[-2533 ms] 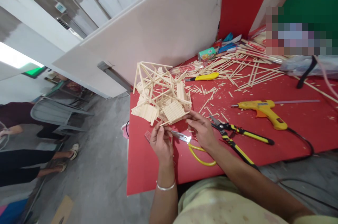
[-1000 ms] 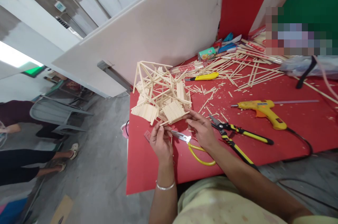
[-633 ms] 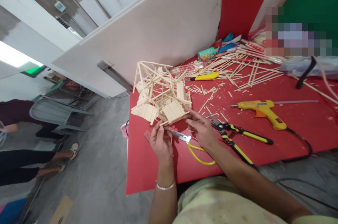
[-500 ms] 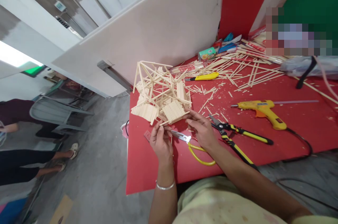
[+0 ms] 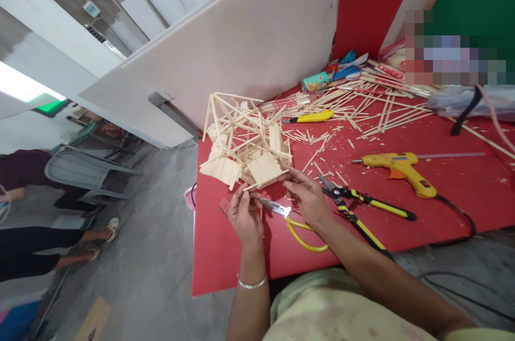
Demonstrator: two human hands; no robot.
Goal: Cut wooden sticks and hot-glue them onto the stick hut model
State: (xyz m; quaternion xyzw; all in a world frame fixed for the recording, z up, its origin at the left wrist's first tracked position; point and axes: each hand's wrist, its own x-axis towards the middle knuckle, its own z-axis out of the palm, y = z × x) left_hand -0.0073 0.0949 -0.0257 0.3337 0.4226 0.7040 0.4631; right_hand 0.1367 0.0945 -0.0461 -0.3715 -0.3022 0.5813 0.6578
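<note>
A model built of pale wooden sticks (image 5: 235, 126) stands at the table's left end, with an open frame of crossed sticks on top. At its front a slatted panel (image 5: 264, 170) slopes toward me, a thin wooden stick (image 5: 267, 180) lying along its lower edge. My left hand (image 5: 246, 215) pinches the stick's left end with bent fingers. At the right end, my right hand (image 5: 306, 193) has thumb and fingers closed on the same stick. Yellow-handled scissors (image 5: 303, 231) lie beneath and between my hands, partly covered by the right one.
Right of my hands lie black-and-yellow cutters (image 5: 362, 201) and a yellow glue gun (image 5: 402, 167) with its cord. A yellow utility knife (image 5: 314, 116), loose sticks (image 5: 386, 110) and a green can (image 5: 315, 82) are farther back. A white partition (image 5: 241, 35) borders the table; another person sits far left.
My hands, the stick and the model look the same as before. Only the seated person's arm at the far left has shifted slightly.
</note>
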